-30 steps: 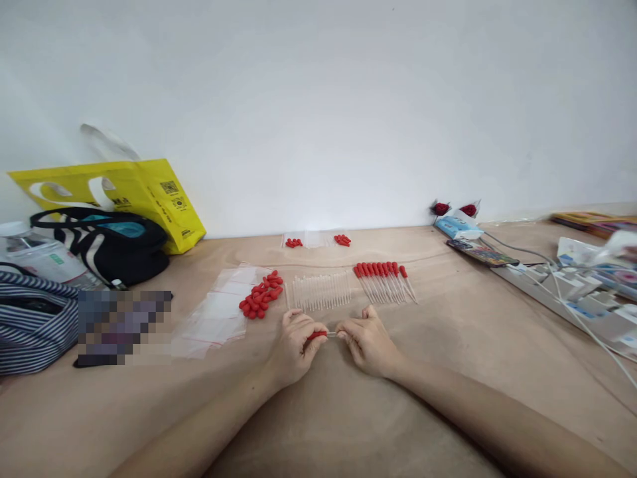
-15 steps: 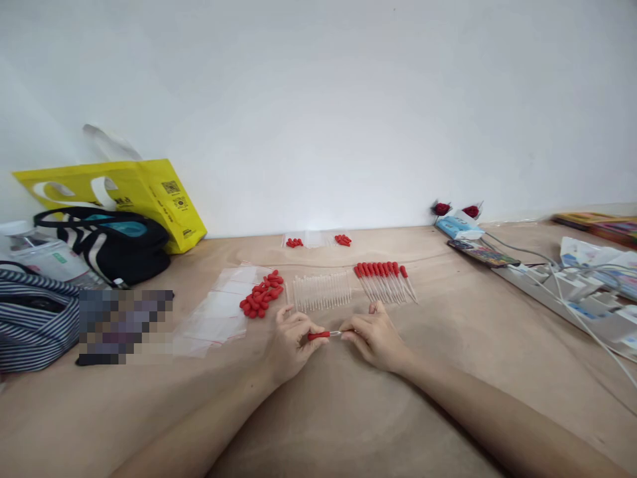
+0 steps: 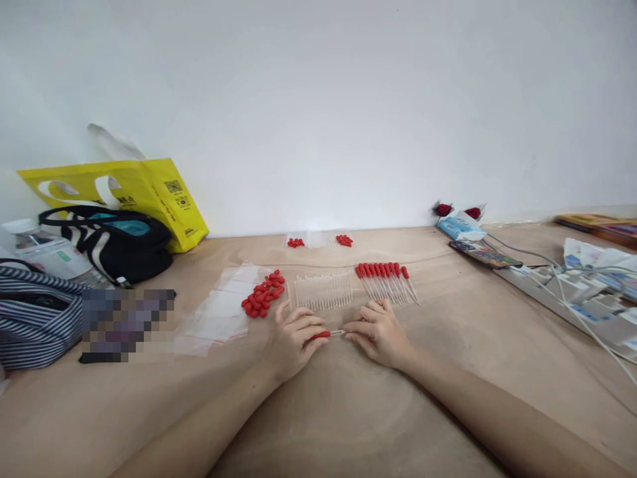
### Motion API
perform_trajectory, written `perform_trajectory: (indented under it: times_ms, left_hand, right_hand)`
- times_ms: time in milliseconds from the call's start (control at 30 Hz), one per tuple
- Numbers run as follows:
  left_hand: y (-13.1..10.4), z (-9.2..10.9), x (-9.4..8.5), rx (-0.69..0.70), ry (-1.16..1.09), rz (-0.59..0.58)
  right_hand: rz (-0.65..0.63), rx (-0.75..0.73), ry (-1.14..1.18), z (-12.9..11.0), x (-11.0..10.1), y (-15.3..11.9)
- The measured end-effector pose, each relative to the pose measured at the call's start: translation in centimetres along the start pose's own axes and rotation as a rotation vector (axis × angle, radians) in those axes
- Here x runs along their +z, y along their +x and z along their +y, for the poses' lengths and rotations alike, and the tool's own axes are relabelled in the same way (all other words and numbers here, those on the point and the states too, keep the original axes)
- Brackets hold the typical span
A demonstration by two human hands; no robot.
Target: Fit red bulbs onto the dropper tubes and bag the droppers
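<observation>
Head view: the left hand (image 3: 297, 342) pinches a red bulb (image 3: 320, 335), the right hand (image 3: 379, 336) a clear tube (image 3: 337, 332) (slender thing) at its mouth; joining them seems to want straight alignment.

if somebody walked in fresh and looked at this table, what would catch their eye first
Probably the bright yellow bag, leaning by the wall at the left end of the table. Next, the red rubber bulbs, heaped left of the row of clear tubes, and the red-topped droppers fanned out to its right.
</observation>
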State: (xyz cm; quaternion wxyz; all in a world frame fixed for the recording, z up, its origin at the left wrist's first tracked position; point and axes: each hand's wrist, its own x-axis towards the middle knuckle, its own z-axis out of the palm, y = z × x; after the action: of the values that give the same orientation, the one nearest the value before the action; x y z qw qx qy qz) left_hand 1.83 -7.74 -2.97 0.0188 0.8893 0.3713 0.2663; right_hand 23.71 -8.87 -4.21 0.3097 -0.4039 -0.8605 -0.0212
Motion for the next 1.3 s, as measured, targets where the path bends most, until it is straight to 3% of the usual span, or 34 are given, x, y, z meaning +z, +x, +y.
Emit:
perform_trajectory:
  times_ms: [200, 367, 567, 667, 800, 1100, 1300]
  left_hand:
    - [0.0, -0.4, 0.2, 0.018, -0.022, -0.068]
    - [-0.2, -1.0, -0.1, -0.072, 0.043, -0.004]
    - [-0.3, -2.5, -1.0, -0.283, 0.262, 0.098]
    - [-0.3, -3.2, -1.2, -0.334, 0.36, 0.124]
    - [-0.5, -3.7, -1.3, -0.376, 0.421, 0.133]
    - [-0.3, -4.3, -3.1, -0.505, 0.488, 0.07]
    - [-0.7, -6.0, -3.9, -0.548, 0.589, 0.089]
  right_hand:
    - [-0.035, -0.019, -0.018, -0.1, -0.3, 0.2]
    - [-0.09, 0.009, -0.054, 0.0, -0.4, 0.2]
    - [0.114, 0.468, -0.145, 2.3, 0.5, 1.7]
    - [0.149, 0.626, -0.222, 3.4, 1.2, 3.2]
    - [0.077, 0.736, -0.315, 3.8, 2.1, 4.7]
    - [0.0, 0.726, -0.316, 3.4, 1.7, 6.0]
    - [-0.209, 0.853, -0.342, 3.3, 1.5, 8.0]
